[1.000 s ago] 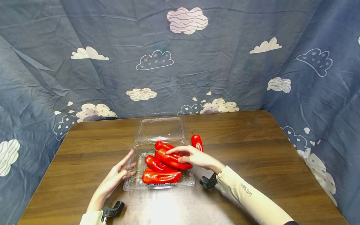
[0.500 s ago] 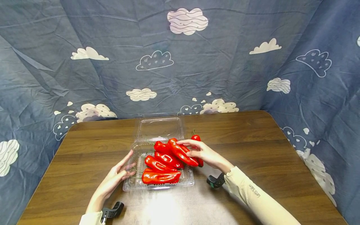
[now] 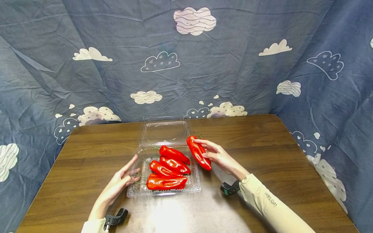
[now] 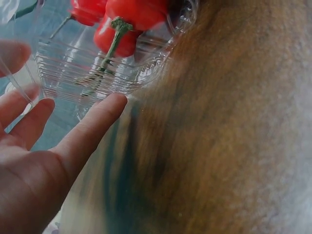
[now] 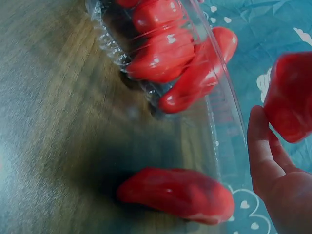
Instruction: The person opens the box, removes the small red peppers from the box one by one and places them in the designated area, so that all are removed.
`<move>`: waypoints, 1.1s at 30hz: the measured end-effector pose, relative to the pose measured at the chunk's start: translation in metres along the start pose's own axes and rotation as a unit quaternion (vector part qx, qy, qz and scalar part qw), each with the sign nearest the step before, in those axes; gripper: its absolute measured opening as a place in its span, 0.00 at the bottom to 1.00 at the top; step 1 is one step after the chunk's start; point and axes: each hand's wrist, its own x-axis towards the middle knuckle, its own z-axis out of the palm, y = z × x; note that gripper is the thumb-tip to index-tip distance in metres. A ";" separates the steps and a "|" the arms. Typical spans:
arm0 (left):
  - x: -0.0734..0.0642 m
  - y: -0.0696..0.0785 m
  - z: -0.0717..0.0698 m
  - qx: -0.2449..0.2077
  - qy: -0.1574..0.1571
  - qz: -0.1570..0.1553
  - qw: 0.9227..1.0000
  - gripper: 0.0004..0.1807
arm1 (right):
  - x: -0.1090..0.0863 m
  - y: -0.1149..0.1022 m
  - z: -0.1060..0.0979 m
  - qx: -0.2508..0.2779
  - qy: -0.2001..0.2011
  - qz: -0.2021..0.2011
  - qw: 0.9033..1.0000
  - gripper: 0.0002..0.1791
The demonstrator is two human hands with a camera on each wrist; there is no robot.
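My right hand (image 3: 218, 157) grips a long red pepper (image 3: 198, 152) just right of a clear plastic clamshell container (image 3: 132, 194). In the right wrist view the held pepper (image 5: 295, 97) hangs at the fingertips, raised over the table. Several red peppers (image 3: 166, 183) lie side by side in the container, green stems to the left. Another red pepper (image 5: 178, 195) lies on the table; in the head view it is mostly hidden behind my right hand and the held pepper. My left hand (image 3: 118, 183) rests against the container's left side, fingers extended; its thumb (image 4: 100, 114) touches the ribbed wall.
The container's clear lid (image 3: 166, 132) is folded back flat on the brown wooden table (image 3: 247, 139). A blue cloth with white clouds (image 3: 163, 35) hangs behind the table and along its sides. Each wrist wears a black camera mount (image 3: 116, 217).
My right hand has lifted the red pepper off the others in the container and carried it right, past the container's edge. My left hand has stayed put.
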 end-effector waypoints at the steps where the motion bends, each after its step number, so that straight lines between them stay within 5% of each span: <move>1: 0.000 0.000 0.000 0.000 -0.001 0.001 1.000 0.38 | -0.001 0.000 -0.001 0.004 0.005 -0.001 1.000 0.30; 22: 0.000 0.001 0.000 -0.004 0.001 0.010 1.000 0.38 | -0.017 0.007 -0.033 0.000 0.146 0.004 0.989 0.27; 33: -0.001 0.002 0.002 0.006 0.010 -0.003 1.000 0.38 | -0.022 0.016 -0.039 -0.032 0.185 0.012 0.982 0.28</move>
